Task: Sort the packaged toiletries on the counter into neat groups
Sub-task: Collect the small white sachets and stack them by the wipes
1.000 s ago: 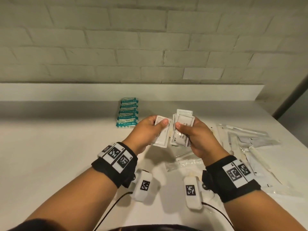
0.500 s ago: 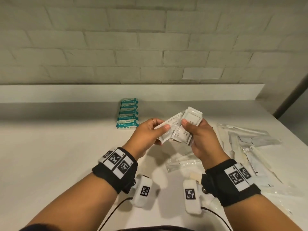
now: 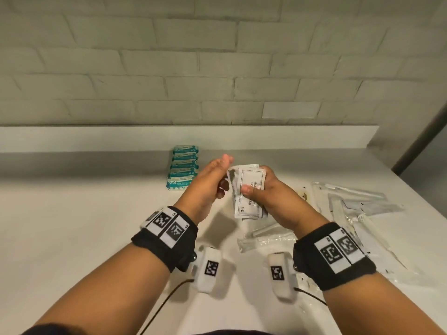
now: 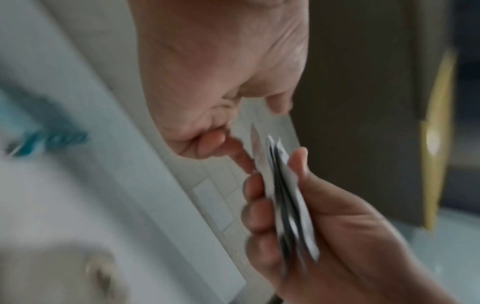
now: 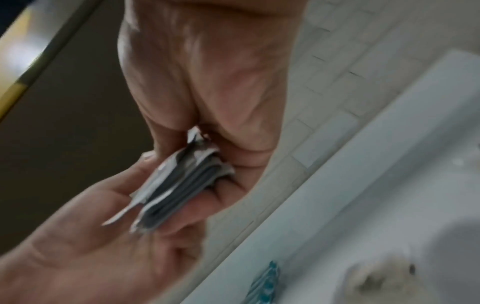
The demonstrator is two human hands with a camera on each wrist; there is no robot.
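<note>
White counter (image 3: pixel 72 238) runs under a pale brick wall (image 3: pixel 217 68), and above it the person works a sheaf of white sachets. A second ago the sachets were split between the two hands, a few in each; half a second ago the hands were tilting together; now the whole lot sits in the right hand (image 3: pixel 268 197) as one stack of white sachets (image 3: pixel 249 192), thumb pinned across the printed face and fingers curled behind. The left hand (image 3: pixel 210 180) has let go — its fingers are straightened and spread, lying flat along the stack's left edge as if tapping it square. From the left wrist view the packets (image 4: pixel 283 195) show edge-on, several layers pinched between thumb and fingertips (image 4: pixel 253 207), still a little splayed at the top. I take that to mean one group is gathered and only needs squaring and setting down. As for containers, I see none — no tray, box or bin; everything lies loose on the counter. The teal-wrapped packets (image 3: pixel 183 169) already stand in a tidy overlapping row at the back, just left of the hands. To the right, clear-wrapped long items (image 3: pixel 350 204) — what look like toothbrushes and combs, though I cannot tell for certain — lie scattered and overlapping, with one more clear packet (image 3: pixel 266 238) under the right wrist. That pile looks untouched, so the sorting seems perhaps halfway.
</note>
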